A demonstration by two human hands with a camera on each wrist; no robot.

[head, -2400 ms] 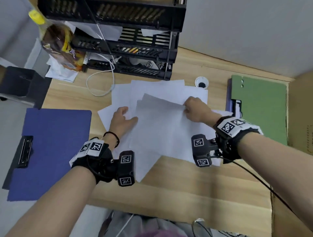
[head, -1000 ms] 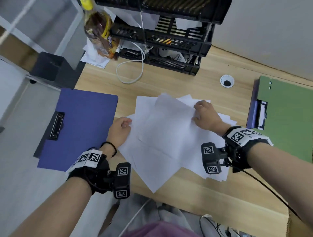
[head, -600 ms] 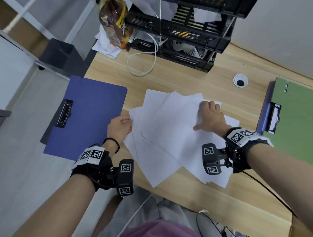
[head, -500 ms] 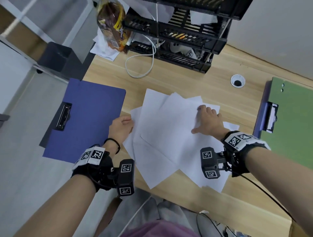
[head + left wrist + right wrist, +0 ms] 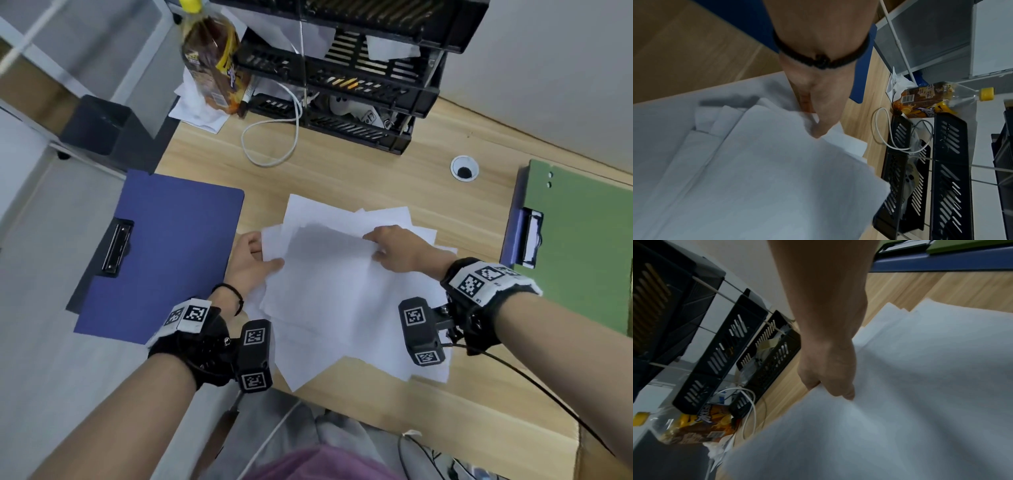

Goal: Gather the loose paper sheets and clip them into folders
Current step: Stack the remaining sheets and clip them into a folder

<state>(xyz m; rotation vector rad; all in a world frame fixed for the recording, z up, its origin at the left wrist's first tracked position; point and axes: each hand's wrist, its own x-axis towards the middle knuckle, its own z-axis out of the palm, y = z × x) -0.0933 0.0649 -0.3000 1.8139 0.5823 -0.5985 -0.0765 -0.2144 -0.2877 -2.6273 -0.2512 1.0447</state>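
Observation:
Several loose white paper sheets (image 5: pixel 335 291) lie overlapping in the middle of the wooden desk (image 5: pixel 376 171). My left hand (image 5: pixel 251 263) pinches the left edge of the stack, thumb on top (image 5: pixel 818 128). My right hand (image 5: pixel 397 250) grips the far right part of the sheets, thumb on top and fingers under (image 5: pixel 836 386); the paper (image 5: pixel 900 402) bows up between the hands. A blue clipboard folder (image 5: pixel 161 253) with a black clip lies to the left, overhanging the desk edge. A green folder (image 5: pixel 579 246) with a clip lies on the right.
A black stacked letter tray (image 5: pixel 342 68) stands at the back of the desk, with a white cable (image 5: pixel 270 137) looping in front. A bottle with a yellow cap (image 5: pixel 212 61) stands at the back left. A round cable hole (image 5: pixel 464 168) sits near the green folder.
Both hands have drawn the spread sheets together into a tighter pile. The left hand went from resting at the edge to pinching it; the right hand now grips and lifts the paper.

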